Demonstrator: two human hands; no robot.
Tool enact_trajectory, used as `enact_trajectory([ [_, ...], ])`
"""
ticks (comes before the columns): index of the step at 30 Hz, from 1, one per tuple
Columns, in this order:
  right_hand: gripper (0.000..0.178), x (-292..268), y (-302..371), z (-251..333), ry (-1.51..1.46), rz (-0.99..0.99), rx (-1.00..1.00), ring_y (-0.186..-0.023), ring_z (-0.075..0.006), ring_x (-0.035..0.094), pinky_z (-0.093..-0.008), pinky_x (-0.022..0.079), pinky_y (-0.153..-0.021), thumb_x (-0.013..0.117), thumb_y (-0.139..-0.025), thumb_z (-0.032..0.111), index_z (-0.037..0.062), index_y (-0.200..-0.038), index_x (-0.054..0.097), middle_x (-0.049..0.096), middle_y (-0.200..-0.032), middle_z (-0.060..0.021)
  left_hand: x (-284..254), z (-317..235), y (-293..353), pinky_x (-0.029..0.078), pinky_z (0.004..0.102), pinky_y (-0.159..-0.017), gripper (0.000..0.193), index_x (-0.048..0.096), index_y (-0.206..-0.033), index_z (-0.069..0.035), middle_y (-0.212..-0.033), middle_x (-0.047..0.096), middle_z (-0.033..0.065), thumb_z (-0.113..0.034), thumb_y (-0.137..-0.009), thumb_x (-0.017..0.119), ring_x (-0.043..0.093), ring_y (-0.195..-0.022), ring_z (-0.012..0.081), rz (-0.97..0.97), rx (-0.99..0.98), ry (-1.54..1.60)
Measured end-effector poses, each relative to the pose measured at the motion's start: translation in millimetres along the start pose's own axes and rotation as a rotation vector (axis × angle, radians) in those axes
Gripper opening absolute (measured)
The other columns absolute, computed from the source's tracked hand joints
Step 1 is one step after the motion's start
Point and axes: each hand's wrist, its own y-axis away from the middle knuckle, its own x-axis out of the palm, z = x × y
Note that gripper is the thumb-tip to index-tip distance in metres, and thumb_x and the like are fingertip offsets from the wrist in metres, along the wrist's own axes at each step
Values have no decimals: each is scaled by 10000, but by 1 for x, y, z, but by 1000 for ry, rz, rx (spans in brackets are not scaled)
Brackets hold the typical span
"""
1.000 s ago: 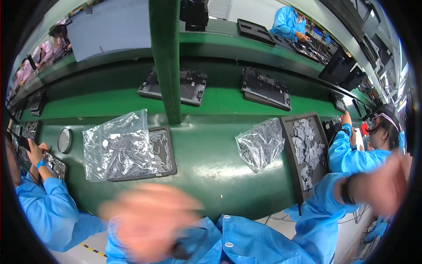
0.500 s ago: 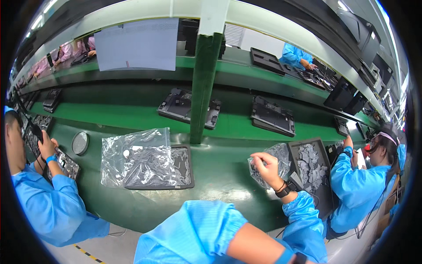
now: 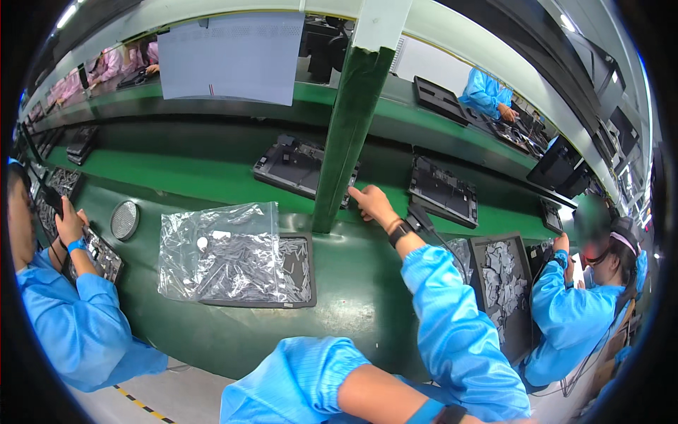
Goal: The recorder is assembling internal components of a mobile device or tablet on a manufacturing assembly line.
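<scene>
My right hand (image 3: 374,205) reaches forward past the green post, fingers apart. Its fingertips are at the right corner of a dark laptop base (image 3: 293,168), which lies on the raised green shelf, partly behind the post. Whether they touch it I cannot tell. A black wristband (image 3: 400,233) with a dark clip and cable is on that wrist. My left forearm (image 3: 378,392) crosses the lower edge toward the right, with a blue band and a dark watch; the hand itself is out of the picture. A second laptop base (image 3: 443,189) sits right of the post.
A clear bag of grey strips (image 3: 219,254) overlaps a dark tray (image 3: 302,283). At right, another tray (image 3: 526,283) holds grey pieces beside a clear bag (image 3: 460,256). The green post (image 3: 346,141) stands between. Co-workers (image 3: 70,297) (image 3: 586,297) sit on both sides; a round dish (image 3: 125,220) lies left.
My right hand has moved forward and left, from above the clear bag at right to the laptop base's corner by the post. My left forearm has shifted slightly left. The view has tilted a little.
</scene>
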Motion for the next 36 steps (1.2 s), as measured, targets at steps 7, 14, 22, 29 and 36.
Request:
enact_trajectory([
  [7, 480, 49, -22, 28, -18, -34, 100, -567, -296, 698, -357, 575, -595, 691, -773, 407, -72, -806, 675, 715, -844, -178, 117, 178, -27, 471, 421, -916, 430, 529, -1239, -66, -1227, 566, 135, -191, -845, 651, 562, -1121, 303, 357, -390, -417],
  [14, 330, 79, -42, 26, -229, -240, 67, -665, -184, 669, -365, 518, -571, 742, -732, 245, -37, -876, 648, 689, -784, -131, 42, 79, -10, 418, 387, -1033, 346, 546, -1289, -57, -1331, 523, 165, -119, -950, 582, 507, -1255, 316, -48, -841, -636],
  [22, 527, 3, 28, 40, -1077, -185, 31, -769, -170, 626, -323, 497, -579, 709, -800, 77, -62, -1236, 450, 640, -966, -89, 35, 17, 125, 464, 438, -1024, 266, 559, -1213, 14, -1191, 626, 187, -123, -993, 497, 599, -1139, 316, -1295, -963, 311],
  [29, 380, -40, 213, 30, -1219, -417, -206, -959, -135, 599, -314, 504, -803, 605, -925, 48, 27, -1275, 457, 615, -1077, -43, 30, 74, 95, 444, 468, -1036, 405, 426, -1365, -20, -1274, 576, 169, -218, -1018, 495, 570, -1168, 305, -1248, -1003, 17],
  [36, 591, 23, 357, -34, -1166, -463, -107, -1250, -197, 484, -345, 411, -1037, 536, -919, -34, 21, -1449, 282, 481, -1353, -104, -3, 140, 77, 422, 417, -1055, 468, 359, -1402, -45, -1355, 504, 81, -214, -1010, 550, 500, -1246, 201, -1182, -778, -156],
])
